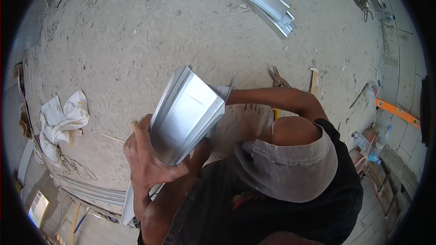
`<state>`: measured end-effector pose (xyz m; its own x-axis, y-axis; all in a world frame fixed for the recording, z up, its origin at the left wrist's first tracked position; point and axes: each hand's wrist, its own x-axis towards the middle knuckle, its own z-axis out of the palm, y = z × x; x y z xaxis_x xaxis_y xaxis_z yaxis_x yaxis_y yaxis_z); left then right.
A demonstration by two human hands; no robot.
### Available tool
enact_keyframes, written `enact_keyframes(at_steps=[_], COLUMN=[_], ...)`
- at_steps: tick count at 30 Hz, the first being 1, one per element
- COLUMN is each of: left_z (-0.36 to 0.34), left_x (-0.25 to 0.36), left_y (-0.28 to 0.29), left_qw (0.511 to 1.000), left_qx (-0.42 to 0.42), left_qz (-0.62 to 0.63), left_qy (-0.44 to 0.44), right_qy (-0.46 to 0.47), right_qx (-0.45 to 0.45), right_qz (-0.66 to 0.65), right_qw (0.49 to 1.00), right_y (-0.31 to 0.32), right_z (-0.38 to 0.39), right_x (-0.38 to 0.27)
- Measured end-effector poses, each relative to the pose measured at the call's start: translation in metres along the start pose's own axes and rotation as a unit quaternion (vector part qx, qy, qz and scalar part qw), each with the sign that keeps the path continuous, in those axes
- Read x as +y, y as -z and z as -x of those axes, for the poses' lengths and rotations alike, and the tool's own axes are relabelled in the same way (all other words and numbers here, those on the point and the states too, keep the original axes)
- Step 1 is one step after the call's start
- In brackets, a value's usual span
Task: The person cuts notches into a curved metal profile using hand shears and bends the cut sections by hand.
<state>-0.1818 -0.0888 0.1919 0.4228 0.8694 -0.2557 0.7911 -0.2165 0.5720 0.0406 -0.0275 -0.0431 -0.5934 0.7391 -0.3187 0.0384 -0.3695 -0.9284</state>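
Observation:
My left hand [147, 161] is closed around the near left end of a shiny galvanized metal channel [188, 109]. The channel is tilted up off the ground, its broad flat face and bent side flanges showing. From the right, my right forearm [268, 95] reaches across behind the channel's far right side. The channel hides my right hand, so its fingers cannot be made out. A narrow bit of metal [222, 91] sticks out where the forearm disappears. On the dirt beyond that forearm lie rusty-looking snips or pliers [278, 79], handles apart.
Bent metal channel pieces [268, 7] lie on the far ground. A wooden strip [314, 81] sits beyond my right arm. At right are an orange spirit level [397, 112] and plastic bottles [381, 138]. At left are a white sack [68, 118] and long metal profiles [95, 195].

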Motion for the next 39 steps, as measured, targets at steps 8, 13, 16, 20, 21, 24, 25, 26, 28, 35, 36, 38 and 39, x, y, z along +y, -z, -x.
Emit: enact_keyframes(at_steps=[8,13,16,20,21,24,25,26,28,35,36,38,39], left_z=[-0.057,-0.096,-0.107,-0.095,-0.09,-0.082,-0.077,-0.072,-0.06,-0.037,-0.038,-0.035,-0.034], left_x=[-0.057,-0.108,-0.121,-0.131,-0.135,-0.142,-0.148,-0.155,-0.169,-0.182,-0.184,-0.184,-0.183], left_y=[-0.042,-0.129,-0.161,-0.178,-0.178,-0.17,-0.169,-0.167,-0.161,-0.154,-0.154,-0.152,-0.151], left_qw=[0.995,0.997,0.997,0.993,0.994,0.985,0.985,0.987,0.984,0.984,0.986,0.986,0.987], left_qx=[0.03,0.009,0.006,0.053,0.05,0.161,0.159,0.153,0.16,0.103,0.085,0.066,0.056], left_qz=[-0.098,-0.071,-0.081,-0.099,-0.097,-0.063,-0.064,-0.013,0.031,0.05,0.028,0.007,-0.019], left_qy=[-0.004,0.005,-0.008,-0.027,-0.019,-0.001,0.006,0.043,0.076,0.139,0.143,0.15,0.149], right_qy=[-0.009,-0.015,0.015,0.094,0.094,0.084,0.109,0.136,0.15,0.166,0.168,0.213,0.254], right_qx=[0.329,0.308,0.256,0.214,0.206,0.172,0.165,0.158,0.154,0.038,0.018,0.017,0.02], right_qz=[0.687,0.723,0.724,0.732,0.73,0.734,0.736,0.737,0.731,0.746,0.752,0.743,0.734], right_qw=[0.647,0.619,0.64,0.64,0.645,0.652,0.647,0.643,0.648,0.644,0.637,0.635,0.63], right_y=[0.207,0.183,0.159,0.145,0.141,0.131,0.125,0.117,0.095,0.028,0.022,0.018,0.019], right_z=[0.083,0.095,0.083,0.079,0.076,0.066,0.057,0.048,0.025,-0.046,-0.051,-0.065,-0.067], right_x=[-0.105,-0.117,-0.091,-0.066,-0.061,-0.053,-0.052,-0.051,-0.051,-0.044,-0.04,-0.024,-0.017])
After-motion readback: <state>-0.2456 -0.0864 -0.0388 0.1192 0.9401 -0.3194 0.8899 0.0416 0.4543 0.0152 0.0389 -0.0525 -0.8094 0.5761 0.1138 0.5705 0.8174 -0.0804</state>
